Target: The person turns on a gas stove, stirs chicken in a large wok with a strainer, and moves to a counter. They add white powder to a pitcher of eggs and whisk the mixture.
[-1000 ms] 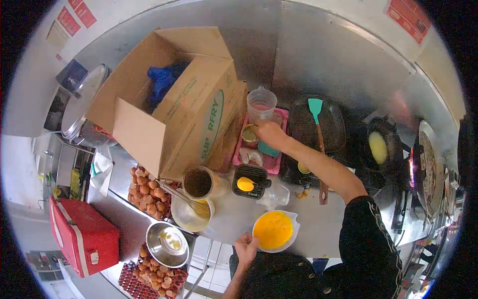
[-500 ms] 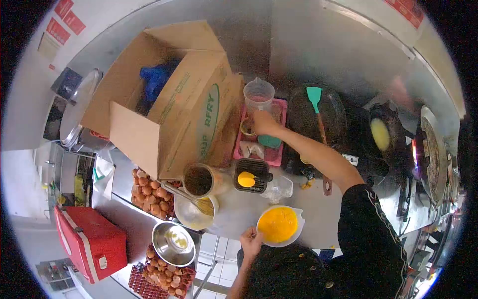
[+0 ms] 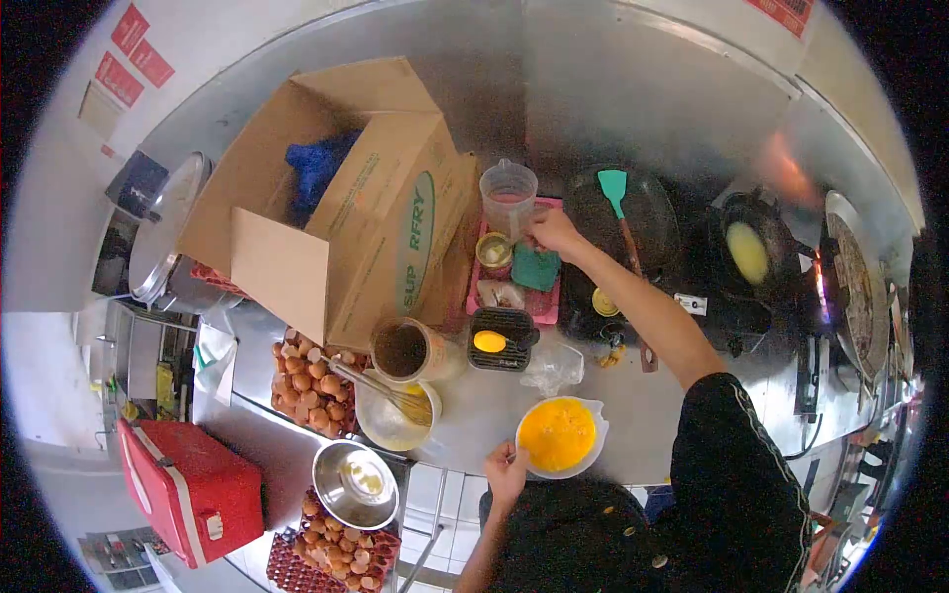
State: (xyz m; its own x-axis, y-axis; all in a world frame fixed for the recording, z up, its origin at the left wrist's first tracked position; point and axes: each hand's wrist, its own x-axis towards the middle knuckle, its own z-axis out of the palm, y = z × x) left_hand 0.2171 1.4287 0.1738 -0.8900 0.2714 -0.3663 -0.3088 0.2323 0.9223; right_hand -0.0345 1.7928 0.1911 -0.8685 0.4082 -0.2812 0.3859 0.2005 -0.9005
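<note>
My left hand (image 3: 506, 470) grips the rim of a white bowl (image 3: 595, 457) holding beaten egg (image 3: 558, 436). My right hand (image 3: 554, 233) is at the far side of the counter, its fingers drawn together beside a clear measuring jug (image 3: 508, 188). Whether anything is between those fingers I cannot make out. Below it are a green container (image 3: 536, 267) and a small open tin (image 3: 493, 251) on a pink tray (image 3: 544, 308). A bag of white stuff (image 3: 501, 295) lies on the tray too.
A big open cardboard box (image 3: 381, 227) stands left. A whisk (image 3: 395, 395) rests in a tub (image 3: 381, 420) near eggshells (image 3: 308, 383). At right, a pan (image 3: 766, 212) with yellow egg (image 3: 747, 252) sits on the stove, and a turner (image 3: 614, 190) lies across another pan (image 3: 652, 212).
My right hand has moved right, away from over the small tin, which now shows fully. My left hand keeps hold of the bowl. The camera view has shifted slightly.
</note>
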